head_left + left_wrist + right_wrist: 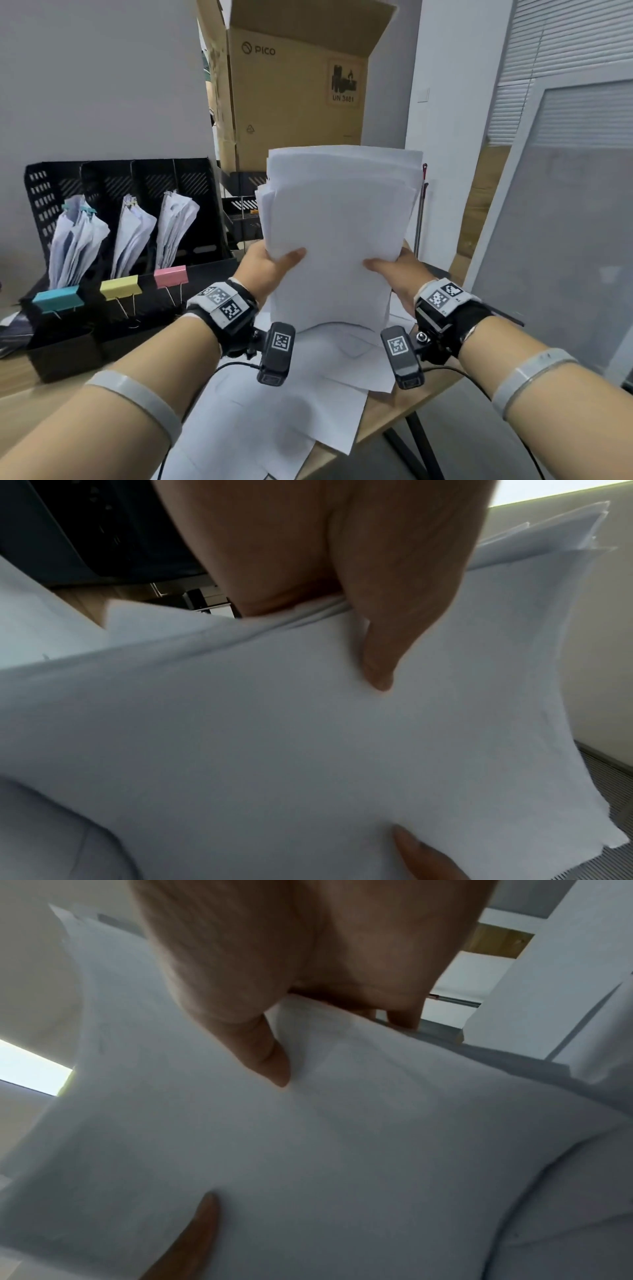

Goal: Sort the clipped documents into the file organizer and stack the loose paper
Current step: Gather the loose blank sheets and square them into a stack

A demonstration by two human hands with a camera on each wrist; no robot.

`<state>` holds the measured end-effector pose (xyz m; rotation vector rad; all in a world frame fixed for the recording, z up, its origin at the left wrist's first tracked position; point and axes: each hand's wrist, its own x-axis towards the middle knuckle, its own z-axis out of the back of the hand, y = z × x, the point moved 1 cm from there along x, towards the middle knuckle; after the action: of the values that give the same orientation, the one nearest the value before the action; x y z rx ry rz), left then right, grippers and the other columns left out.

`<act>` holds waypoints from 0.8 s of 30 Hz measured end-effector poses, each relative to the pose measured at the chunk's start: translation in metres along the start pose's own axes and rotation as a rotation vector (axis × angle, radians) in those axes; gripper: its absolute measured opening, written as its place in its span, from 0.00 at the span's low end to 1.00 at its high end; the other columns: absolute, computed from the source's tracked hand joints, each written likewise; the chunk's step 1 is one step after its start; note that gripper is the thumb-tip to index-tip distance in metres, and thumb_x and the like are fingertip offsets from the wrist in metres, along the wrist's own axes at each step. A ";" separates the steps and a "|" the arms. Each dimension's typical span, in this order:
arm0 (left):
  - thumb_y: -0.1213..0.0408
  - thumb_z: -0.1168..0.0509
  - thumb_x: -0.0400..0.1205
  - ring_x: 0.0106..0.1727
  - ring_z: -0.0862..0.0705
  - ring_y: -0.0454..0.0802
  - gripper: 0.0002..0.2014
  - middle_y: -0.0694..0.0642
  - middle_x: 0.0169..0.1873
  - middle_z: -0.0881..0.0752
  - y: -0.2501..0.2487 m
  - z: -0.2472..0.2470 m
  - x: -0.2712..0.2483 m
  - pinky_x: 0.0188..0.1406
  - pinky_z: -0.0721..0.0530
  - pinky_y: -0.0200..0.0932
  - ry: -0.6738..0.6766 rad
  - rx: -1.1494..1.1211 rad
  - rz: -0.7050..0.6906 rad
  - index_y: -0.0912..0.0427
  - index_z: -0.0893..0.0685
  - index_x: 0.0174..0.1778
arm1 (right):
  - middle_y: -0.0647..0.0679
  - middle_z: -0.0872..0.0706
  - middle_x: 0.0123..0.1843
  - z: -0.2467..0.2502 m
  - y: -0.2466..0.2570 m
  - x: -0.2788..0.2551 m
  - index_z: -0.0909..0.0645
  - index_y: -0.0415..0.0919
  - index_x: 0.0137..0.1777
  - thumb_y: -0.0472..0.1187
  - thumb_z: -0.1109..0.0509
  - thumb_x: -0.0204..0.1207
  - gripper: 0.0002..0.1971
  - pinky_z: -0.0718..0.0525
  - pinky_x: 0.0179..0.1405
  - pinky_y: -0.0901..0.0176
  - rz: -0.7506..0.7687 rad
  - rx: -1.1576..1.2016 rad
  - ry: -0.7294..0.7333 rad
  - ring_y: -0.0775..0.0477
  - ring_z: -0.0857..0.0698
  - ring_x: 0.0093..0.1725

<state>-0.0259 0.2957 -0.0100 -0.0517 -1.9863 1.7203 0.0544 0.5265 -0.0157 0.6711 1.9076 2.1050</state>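
I hold a stack of loose white paper upright over the desk, its lower edge near the sheets below. My left hand grips its left side, thumb across the front. My right hand grips the right side the same way. Both wrist views show a thumb pressed on the paper, fingers behind it. More loose sheets lie spread on the desk under my wrists. The black file organizer at left holds three clipped documents with a blue clip, a yellow clip and a pink clip.
A large open cardboard box stands behind the paper stack. A grey framed panel leans at the right. The wooden desk ends close to the right of the sheets, with a black leg under it.
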 end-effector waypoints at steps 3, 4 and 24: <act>0.70 0.26 0.81 0.53 0.07 0.60 0.07 0.58 0.51 0.06 -0.005 0.011 0.003 0.61 0.11 0.65 -0.054 0.027 -0.057 0.56 0.08 0.51 | 0.44 0.12 0.60 -0.004 0.002 0.003 0.28 0.46 0.69 0.35 0.20 0.67 0.31 0.16 0.67 0.39 0.026 -0.029 0.041 0.42 0.12 0.60; 0.71 0.26 0.81 0.53 0.07 0.60 0.07 0.59 0.51 0.06 -0.008 0.015 0.003 0.60 0.11 0.63 -0.059 0.023 -0.074 0.56 0.09 0.52 | 0.44 0.12 0.61 -0.004 0.000 0.005 0.28 0.47 0.69 0.36 0.19 0.67 0.31 0.16 0.68 0.39 0.022 -0.032 0.059 0.41 0.12 0.60; 0.60 0.15 0.69 0.60 0.09 0.60 0.32 0.59 0.59 0.08 -0.014 0.060 -0.020 0.62 0.12 0.65 -0.134 0.023 -0.053 0.61 0.18 0.68 | 0.49 0.07 0.55 -0.065 0.010 0.003 0.13 0.50 0.52 0.50 0.14 0.59 0.22 0.15 0.66 0.41 0.083 0.017 0.153 0.45 0.09 0.57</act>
<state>-0.0282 0.2312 -0.0083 0.1269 -2.0430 1.7536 0.0221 0.4693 -0.0082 0.6191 2.0115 2.2523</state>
